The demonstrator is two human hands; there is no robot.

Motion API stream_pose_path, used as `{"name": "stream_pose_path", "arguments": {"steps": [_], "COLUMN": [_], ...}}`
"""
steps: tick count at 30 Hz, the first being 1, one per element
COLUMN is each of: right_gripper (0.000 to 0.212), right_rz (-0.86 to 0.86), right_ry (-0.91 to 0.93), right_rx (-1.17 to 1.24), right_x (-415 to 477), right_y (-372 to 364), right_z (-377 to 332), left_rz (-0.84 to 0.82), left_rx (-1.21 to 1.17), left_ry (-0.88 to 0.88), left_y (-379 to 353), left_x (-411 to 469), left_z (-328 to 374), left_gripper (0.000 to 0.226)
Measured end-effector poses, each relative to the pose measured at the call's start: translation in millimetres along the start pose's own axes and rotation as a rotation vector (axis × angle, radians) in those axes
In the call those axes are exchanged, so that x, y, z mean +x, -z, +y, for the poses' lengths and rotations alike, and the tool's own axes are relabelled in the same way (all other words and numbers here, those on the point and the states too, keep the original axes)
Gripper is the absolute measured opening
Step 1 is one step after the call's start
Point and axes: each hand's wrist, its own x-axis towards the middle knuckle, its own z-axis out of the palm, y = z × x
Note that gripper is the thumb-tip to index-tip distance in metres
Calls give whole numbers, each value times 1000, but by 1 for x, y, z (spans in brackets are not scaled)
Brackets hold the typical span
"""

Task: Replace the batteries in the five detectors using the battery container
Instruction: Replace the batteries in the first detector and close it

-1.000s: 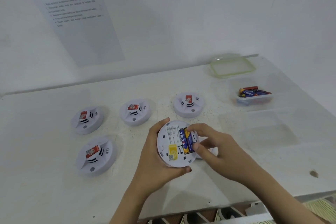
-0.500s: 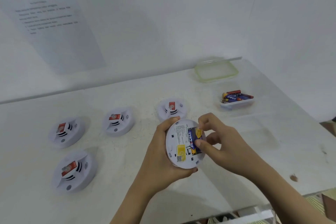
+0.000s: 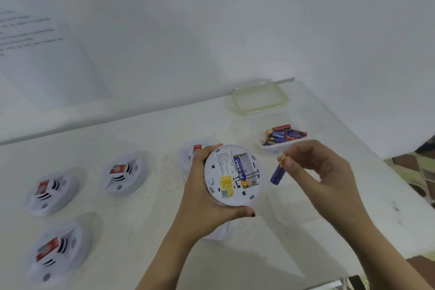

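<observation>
Clearly, in the head view, the left hand (image 3: 207,198) is cradling a detector (image 3: 233,174) turned underside up, fingers wrapped around its rim, while the right hand (image 3: 315,169) is pinching a blue battery (image 3: 277,173) by its yellow end just beside the detector's right edge. Inside the open compartment one battery (image 3: 240,172) is sitting in its slot and the slot next to it is showing bare, so the step in hand is judged to be pulling out the used cells, with this detector being the first of five worked on. The next move is probably calling for the loose battery to be set aside and the remaining one to be prised out before fresh cells are fetched. Beyond the detector to the right, the battery container (image 3: 284,141) is standing open on the counter (image 3: 146,134) with several batteries lying in it, and its green-rimmed lid (image 3: 260,97) is lying farther back. Partly hidden behind the held detector is a second detector (image 3: 190,150); to the left of it are three more, one near (image 3: 123,173), one farther left (image 3: 50,192), and one at the front left (image 3: 57,251), all resting face up. Nothing is blocking the path from the detector to the container. A printed sheet (image 3: 35,54) is hanging on the wall far left, too blurred to read.
</observation>
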Motion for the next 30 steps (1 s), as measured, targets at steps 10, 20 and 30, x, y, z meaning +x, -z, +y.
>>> {"name": "stream_pose_path", "arguments": {"steps": [10,20,30], "right_gripper": [14,72,64], "right_rz": [-476,-592,-596], "right_ry": [-57,272,532], "right_rx": [-567,-678,-815], "right_x": [7,39,54], "right_y": [46,49,57], "right_z": [29,19,26], "left_rz": [-3,-82,-71], "left_rx": [-28,75,164], "left_ry": [34,42,-27], "left_y": [-32,-51,-68], "left_x": [18,23,34], "left_z": [-3,2,14], "left_gripper": [104,110,103]}}
